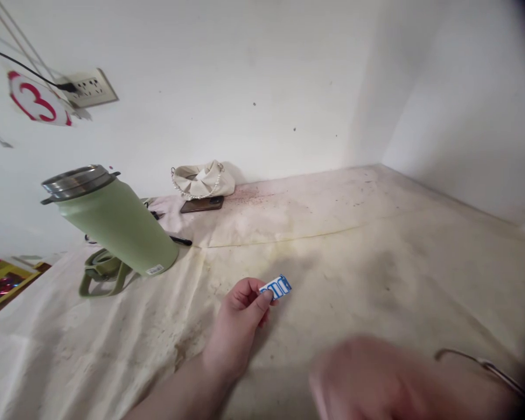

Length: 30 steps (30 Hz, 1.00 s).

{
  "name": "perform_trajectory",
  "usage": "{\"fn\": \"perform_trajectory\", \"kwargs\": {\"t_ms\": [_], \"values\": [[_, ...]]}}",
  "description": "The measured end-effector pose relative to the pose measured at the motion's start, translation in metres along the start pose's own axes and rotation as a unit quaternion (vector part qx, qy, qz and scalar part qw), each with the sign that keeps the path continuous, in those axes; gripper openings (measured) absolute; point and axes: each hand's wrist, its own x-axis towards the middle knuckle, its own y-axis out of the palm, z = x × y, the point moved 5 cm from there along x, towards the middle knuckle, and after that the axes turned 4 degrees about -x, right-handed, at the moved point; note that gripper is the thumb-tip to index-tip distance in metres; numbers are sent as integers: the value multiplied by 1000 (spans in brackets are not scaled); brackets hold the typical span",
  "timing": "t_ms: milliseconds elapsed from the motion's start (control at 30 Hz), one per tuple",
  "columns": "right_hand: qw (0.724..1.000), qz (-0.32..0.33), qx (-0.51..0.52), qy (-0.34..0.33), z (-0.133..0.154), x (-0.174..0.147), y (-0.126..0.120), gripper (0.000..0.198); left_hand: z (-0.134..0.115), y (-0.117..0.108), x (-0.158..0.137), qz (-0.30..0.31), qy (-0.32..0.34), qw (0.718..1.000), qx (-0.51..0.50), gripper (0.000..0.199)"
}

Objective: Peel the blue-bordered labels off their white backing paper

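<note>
Left hand [240, 321] pinches the packet [277, 287], long axis pointing rightward, slightly away; right hand [367, 379] blurred, grip unclear; bottle [118, 224] uncapped, inside hidden.

1. A single view looks out from the person's head, above the near part of the table [354, 280].
2. It faces forward and down, across to the back wall [254, 70], with the side wall [476, 128] on the right.
3. Nearest is the right hand [367, 379], large and blurred at the bottom edge; the left hand [240, 318] is slightly farther.
4. Beyond are the bottle [118, 227], left, and the bag [205, 181], farther back.
</note>
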Motion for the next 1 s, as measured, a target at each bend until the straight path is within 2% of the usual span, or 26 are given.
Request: {"fn": "perform_trajectory", "kwargs": {"t_ms": [33,67,133,167,233,333,400,600,733,867,1000], "values": [[999,-32,-7,11,-4,5,-10,24,0,0,0,0,0,1000,0,14],[993,-109,-23,45,-11,9,-25,32,-1,0,0,1,-1,1000,0,14],[958,-260,-72,100,-26,15,-51,38,-1,1,-1,7,-9,1000,3,16],[945,-294,-97,108,-32,18,-59,36,-2,2,-1,11,-13,1000,8,17],[951,-273,-99,108,-44,26,-61,26,-3,3,-2,21,-22,999,22,19],[964,-224,-94,107,-56,33,-52,23,-4,5,-5,35,-34,997,58,22],[965,-218,-103,105,-59,34,-47,14,-5,7,-6,44,-44,994,87,22],[957,-233,-149,85,-61,36,-48,23,-1,10,-6,81,-48,992,78,22],[973,-203,-85,74,-65,38,-45,26,2,9,-5,87,-52,993,58,24],[973,-216,-17,73,-65,38,-43,20,-1,8,-6,88,-51,992,72,26],[977,-197,43,71,-63,39,-39,20,-4,10,-9,85,-72,988,105,35]]}}
